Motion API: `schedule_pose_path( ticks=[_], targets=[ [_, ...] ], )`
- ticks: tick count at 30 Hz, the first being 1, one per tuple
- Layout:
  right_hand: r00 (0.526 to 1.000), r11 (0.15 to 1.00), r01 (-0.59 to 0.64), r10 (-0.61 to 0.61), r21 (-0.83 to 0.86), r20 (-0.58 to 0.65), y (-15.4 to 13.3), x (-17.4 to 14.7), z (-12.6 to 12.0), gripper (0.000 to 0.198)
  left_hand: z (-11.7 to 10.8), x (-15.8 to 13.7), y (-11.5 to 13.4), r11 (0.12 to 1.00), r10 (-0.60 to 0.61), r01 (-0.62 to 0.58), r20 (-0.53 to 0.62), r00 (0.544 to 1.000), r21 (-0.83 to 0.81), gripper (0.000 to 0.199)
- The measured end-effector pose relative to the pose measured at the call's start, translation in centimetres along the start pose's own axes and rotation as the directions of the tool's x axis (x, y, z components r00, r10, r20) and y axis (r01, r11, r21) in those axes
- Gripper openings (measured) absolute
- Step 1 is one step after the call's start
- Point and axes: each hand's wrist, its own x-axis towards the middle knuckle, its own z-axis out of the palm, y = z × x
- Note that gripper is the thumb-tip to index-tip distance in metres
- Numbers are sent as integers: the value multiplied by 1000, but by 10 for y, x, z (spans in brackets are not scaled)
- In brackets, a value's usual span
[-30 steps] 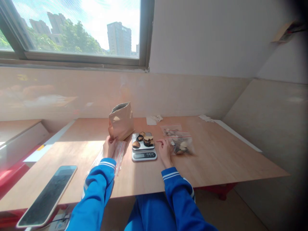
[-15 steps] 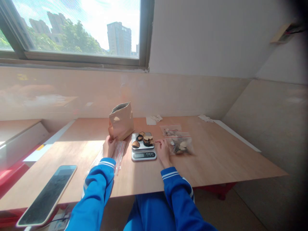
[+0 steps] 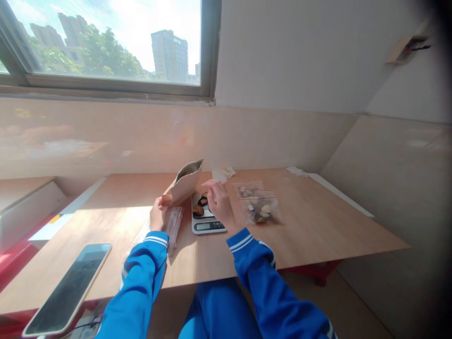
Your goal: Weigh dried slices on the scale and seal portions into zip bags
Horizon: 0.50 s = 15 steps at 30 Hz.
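My left hand is closed on the lower left corner of a brown paper bag, which tilts to the right with its mouth open. Just right of the bag, my right hand hovers over a small digital kitchen scale, fingers stretched toward the bag with nothing visible in them. Dark-edged dried slices lie on the scale's plate, some hidden behind that hand. Beneath my left wrist and beside it are flat clear zip bags with red strips.
Filled zip bags of dried pieces lie right of the scale. A phone rests at the table's front left. Crumpled white paper sits by the wall, and another scrap is farther right. A window is above.
The paper bag, upright before, has been tipped to the right by my left hand. My right hand has risen from beside the scale and moved left over its plate.
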Motion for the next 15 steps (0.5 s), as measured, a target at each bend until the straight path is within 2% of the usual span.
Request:
schedule_pose_path(
  ticks=[3, 7, 9, 11, 13, 15],
  targets=[
    [990, 996, 73, -65, -60, 126, -17, 27, 2, 32, 0, -1, -2, 998, 57, -57, 6, 998, -11, 40],
    [970, 982, 139, -109, -126, 217, -23, 41, 7, 30, -1, 2, -7, 991, 122, -123, -15, 992, -56, 37],
    [967, 981, 124, -86, -146, 242, -23, 43, 8, 26, -1, 3, -8, 988, 134, -135, -13, 991, -75, 40],
    [952, 987, 61, -13, -149, 305, -22, 43, 8, 22, 0, 3, -9, 988, 132, -132, -9, 991, -84, 42],
    [903, 985, -46, 111, -165, 415, -19, 43, 7, 22, 0, 4, -9, 988, 124, -125, -15, 992, -93, 41],
    [811, 969, -144, 231, -201, 537, -16, 44, 7, 22, 1, 4, -9, 985, 130, -133, -34, 991, -108, 37]
  ],
)
